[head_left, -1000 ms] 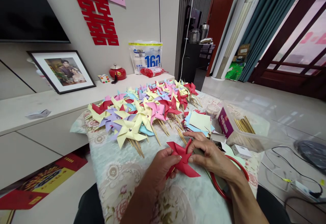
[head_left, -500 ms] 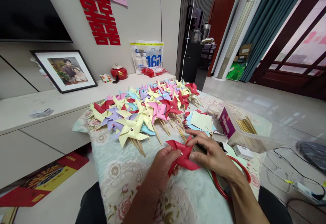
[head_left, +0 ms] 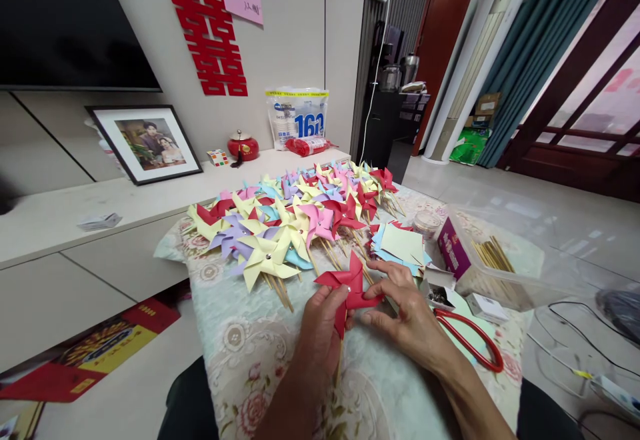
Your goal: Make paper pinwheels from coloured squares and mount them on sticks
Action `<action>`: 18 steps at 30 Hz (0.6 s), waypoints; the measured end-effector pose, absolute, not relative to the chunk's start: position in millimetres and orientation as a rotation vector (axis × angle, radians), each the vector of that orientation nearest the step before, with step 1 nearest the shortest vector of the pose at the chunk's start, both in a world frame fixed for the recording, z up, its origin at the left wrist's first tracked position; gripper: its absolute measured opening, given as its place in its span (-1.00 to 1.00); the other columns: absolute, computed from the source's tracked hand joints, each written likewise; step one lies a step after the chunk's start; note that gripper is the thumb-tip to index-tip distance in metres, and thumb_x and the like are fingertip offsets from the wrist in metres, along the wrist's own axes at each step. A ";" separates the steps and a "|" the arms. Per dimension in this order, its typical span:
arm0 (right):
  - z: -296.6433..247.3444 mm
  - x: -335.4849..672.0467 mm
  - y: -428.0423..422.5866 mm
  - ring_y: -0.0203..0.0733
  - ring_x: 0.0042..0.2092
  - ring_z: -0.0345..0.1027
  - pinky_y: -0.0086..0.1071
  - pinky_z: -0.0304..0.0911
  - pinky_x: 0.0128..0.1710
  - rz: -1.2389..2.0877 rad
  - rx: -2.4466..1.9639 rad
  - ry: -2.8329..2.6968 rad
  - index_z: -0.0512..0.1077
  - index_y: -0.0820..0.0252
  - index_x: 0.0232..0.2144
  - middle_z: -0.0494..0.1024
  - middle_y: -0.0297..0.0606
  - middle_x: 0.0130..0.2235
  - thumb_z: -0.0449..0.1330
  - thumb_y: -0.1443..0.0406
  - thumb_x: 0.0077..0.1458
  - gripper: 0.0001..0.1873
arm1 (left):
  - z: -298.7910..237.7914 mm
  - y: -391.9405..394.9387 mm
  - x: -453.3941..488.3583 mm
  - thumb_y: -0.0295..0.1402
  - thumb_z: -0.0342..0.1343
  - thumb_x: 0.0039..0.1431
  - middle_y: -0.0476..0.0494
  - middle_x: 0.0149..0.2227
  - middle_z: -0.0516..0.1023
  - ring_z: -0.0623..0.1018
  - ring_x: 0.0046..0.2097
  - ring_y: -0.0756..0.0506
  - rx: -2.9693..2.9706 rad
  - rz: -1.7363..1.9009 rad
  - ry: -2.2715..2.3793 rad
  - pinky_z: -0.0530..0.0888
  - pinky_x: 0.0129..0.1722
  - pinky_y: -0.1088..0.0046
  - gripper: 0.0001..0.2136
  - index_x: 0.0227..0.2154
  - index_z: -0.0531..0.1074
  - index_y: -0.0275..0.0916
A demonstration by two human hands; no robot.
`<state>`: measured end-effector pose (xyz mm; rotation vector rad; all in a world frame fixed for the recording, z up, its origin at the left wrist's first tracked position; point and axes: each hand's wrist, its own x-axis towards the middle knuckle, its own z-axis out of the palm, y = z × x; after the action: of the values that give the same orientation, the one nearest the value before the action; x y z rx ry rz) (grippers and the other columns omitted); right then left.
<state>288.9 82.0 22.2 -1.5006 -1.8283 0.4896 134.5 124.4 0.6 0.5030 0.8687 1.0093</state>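
A red paper pinwheel on a thin wooden stick is pinched in my left hand, the thumb beside the shiny pin at its centre. My right hand is at the pinwheel's right blade, thumb and fingers apart, with a fingertip at the blade's edge; whether it presses there I cannot tell. Just beyond, many finished pinwheels in yellow, purple, pink, blue and red lie in a pile, sticks towards me. Stacked coloured paper squares lie past my right hand.
Right of my hand are a small open box of metal pins, red-handled scissors and a small white box. A clear plastic bin holds wooden sticks. On the cabinet stands a framed photo.
The red pinwheel has turned in my left hand, one blade now pointing up and its stick showing below. My right fingers have shifted off the upper blade to the right one. The view has shifted slightly.
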 end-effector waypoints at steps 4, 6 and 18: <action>20.3 285.6 82.1 0.16 0.29 0.03 0.13 0.09 0.18 0.465 -1.492 -1.893 0.48 0.11 -0.33 0.34 -0.12 0.20 0.34 0.27 0.11 -0.90 | 0.6 123.5 136.2 -0.31 0.39 -0.23 0.06 -0.59 0.49 0.36 -0.57 0.04 0.462 1.015 0.851 0.27 -0.56 0.54 -0.74 -0.46 0.47 -0.25; 19.0 284.3 82.4 0.16 0.28 0.02 0.12 0.09 0.18 0.415 -1.474 -1.928 0.46 0.12 -0.34 0.35 -0.13 0.19 0.34 0.29 0.11 -0.89 | 1.6 122.0 137.1 -0.35 0.38 -0.22 0.03 -0.56 0.52 0.41 -0.53 0.02 0.431 1.026 0.818 0.32 -0.53 0.52 -0.77 -0.45 0.49 -0.25; 11.3 281.7 84.0 0.17 0.26 0.02 0.12 0.14 0.12 0.190 -1.388 -1.945 0.45 0.10 -0.37 0.40 -0.11 0.10 0.23 0.34 0.21 -0.92 | 2.6 116.8 142.5 -0.43 0.36 -0.18 -0.02 -0.46 0.57 0.48 -0.42 -0.01 0.381 1.028 0.721 0.41 -0.40 0.50 -0.83 -0.47 0.50 -0.26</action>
<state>281.7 84.0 11.3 -1.3880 -1.9446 0.1898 142.5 116.8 2.6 0.3806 0.7213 1.0279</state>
